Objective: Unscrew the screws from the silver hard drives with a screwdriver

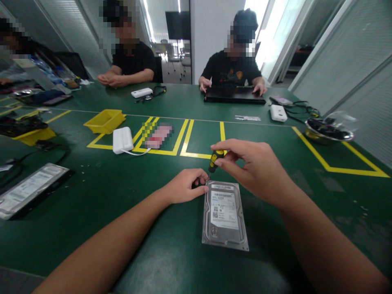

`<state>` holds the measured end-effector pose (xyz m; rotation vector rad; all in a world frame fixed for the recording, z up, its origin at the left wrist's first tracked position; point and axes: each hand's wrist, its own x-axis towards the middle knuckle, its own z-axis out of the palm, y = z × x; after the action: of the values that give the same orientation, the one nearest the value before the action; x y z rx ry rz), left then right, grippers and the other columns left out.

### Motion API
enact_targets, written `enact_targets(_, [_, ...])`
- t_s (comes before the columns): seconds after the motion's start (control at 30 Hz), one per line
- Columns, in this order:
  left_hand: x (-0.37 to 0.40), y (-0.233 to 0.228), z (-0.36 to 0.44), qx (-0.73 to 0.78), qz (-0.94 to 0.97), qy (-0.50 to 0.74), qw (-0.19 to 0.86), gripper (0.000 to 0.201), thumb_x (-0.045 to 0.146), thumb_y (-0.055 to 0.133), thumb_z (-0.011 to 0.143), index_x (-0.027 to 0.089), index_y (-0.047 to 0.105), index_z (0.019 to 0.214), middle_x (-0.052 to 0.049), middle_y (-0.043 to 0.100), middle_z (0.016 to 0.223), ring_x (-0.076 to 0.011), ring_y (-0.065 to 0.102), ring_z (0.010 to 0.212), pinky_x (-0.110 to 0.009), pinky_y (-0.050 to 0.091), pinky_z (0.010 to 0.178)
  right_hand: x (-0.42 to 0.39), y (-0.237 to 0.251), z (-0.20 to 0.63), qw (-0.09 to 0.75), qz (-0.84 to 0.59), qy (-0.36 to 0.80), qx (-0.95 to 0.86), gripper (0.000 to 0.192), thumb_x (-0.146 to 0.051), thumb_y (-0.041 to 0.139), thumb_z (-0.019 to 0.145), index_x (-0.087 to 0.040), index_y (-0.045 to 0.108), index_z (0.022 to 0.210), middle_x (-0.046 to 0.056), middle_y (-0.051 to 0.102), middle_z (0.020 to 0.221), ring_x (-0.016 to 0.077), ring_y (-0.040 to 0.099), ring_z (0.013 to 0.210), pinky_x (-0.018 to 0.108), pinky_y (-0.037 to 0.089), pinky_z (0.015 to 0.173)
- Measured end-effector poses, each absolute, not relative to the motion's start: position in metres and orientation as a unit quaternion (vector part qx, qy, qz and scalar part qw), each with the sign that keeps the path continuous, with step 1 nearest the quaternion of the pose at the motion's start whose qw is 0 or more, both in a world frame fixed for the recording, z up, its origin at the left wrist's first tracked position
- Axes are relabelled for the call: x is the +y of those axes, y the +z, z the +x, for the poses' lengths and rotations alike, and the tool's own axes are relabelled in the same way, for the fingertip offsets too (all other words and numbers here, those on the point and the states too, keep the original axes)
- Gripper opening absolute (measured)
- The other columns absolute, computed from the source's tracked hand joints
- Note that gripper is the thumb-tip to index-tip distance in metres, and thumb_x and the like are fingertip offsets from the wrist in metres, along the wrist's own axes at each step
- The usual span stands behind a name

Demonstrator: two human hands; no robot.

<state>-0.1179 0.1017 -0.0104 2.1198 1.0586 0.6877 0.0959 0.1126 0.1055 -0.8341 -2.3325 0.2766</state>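
A silver hard drive (225,216) with a white printed label lies flat on the green table in front of me. My right hand (254,165) is closed round the short yellow-and-black handle of a screwdriver (215,161). The tool stands nearly upright, its tip at the drive's far left corner. My left hand (188,185) has its fingers curled at that same corner, beside the tip, with the thumb against the drive's left edge. Whether a screw sits under the tip is too small to make out.
Another drive (35,185) lies at the left. Beyond are a yellow bin (104,121), a white power bank (123,140) cabled to a blurred pink phone, and a metal bowl (329,131). Across the table, one person holds a black flat panel (234,95); another rests their hands.
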Motion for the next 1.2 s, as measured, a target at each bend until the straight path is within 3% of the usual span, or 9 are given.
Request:
enact_targets(0.2, [0.102, -0.010, -0.121, 0.397, 0.807, 0.261, 0.351, 0.028, 0.039, 0.069, 0.085, 0.017, 0.061, 0.099, 0.001, 0.061, 0.084, -0.0127, 0.055, 0.073, -0.025, 0.042, 0.065, 0.115, 0.103, 0.093, 0.337, -0.294, 0.123, -0.886, 0.022, -0.024, 0.061, 0.090, -0.015, 0.069, 0.108, 0.005, 0.069, 0.100, 0.0127, 0.062, 0.084, 0.025, 0.046, 0.076])
enact_targets(0.4, [0.103, -0.008, -0.124, 0.389, 0.814, 0.247, 0.353, 0.043, 0.050, 0.076, 0.078, 0.017, 0.062, 0.102, -0.001, 0.063, 0.090, -0.0151, 0.057, 0.079, -0.027, 0.044, 0.070, 0.115, 0.101, 0.089, 0.339, -0.321, 0.096, -0.879, 0.015, -0.024, 0.062, 0.090, -0.015, 0.071, 0.098, 0.004, 0.065, 0.089, 0.0135, 0.058, 0.079, 0.026, 0.044, 0.072])
enact_targets(0.7, [0.103, -0.013, -0.123, 0.394, 0.809, 0.250, 0.356, 0.044, 0.050, 0.078, 0.076, 0.016, 0.062, 0.100, -0.001, 0.063, 0.090, -0.0150, 0.056, 0.078, -0.026, 0.043, 0.069, 0.109, 0.112, 0.091, 0.314, -0.329, 0.115, -0.883, 0.021, -0.018, 0.064, 0.087, -0.017, 0.070, 0.107, 0.001, 0.074, 0.095, 0.0118, 0.064, 0.078, 0.025, 0.046, 0.071])
enact_targets(0.93, [0.102, -0.012, -0.121, 0.402, 0.809, 0.241, 0.355, 0.045, 0.050, 0.079, 0.075, 0.017, 0.062, 0.099, -0.001, 0.063, 0.090, -0.0150, 0.056, 0.078, -0.026, 0.042, 0.068, 0.107, 0.121, 0.090, 0.288, -0.307, 0.138, -0.897, 0.022, -0.010, 0.057, 0.088, -0.016, 0.071, 0.105, 0.002, 0.072, 0.107, 0.0136, 0.064, 0.100, 0.026, 0.046, 0.089])
enact_targets(1.2, [0.101, -0.011, -0.118, 0.405, 0.816, 0.239, 0.337, 0.044, 0.051, 0.078, 0.075, 0.018, 0.062, 0.098, -0.001, 0.064, 0.091, -0.0156, 0.057, 0.079, -0.027, 0.041, 0.069, 0.108, 0.125, 0.086, 0.273, -0.342, 0.133, -0.889, 0.014, -0.020, 0.063, 0.087, -0.019, 0.072, 0.097, 0.003, 0.068, 0.094, 0.0144, 0.061, 0.084, 0.028, 0.045, 0.077])
